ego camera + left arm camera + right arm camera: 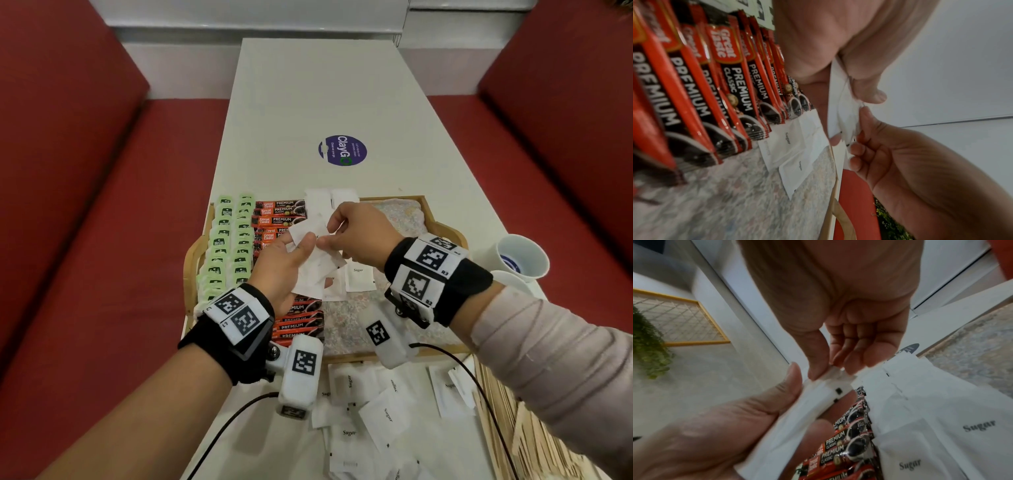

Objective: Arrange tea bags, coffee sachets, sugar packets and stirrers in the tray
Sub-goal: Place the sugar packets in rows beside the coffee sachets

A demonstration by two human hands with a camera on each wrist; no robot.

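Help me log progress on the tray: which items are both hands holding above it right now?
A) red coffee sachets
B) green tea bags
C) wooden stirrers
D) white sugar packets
D: the left hand grips a small stack of white sugar packets while the right hand pinches the top one, over the tray.

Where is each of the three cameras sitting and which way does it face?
Head: worn on the head, looking down at the tray on the table; both forearms and hands show.
Left wrist: looks along the left hand past coffee sachets to the right hand.
Right wrist: looks along the right hand at the left thumb.
All three share the sugar packets both hands hold.
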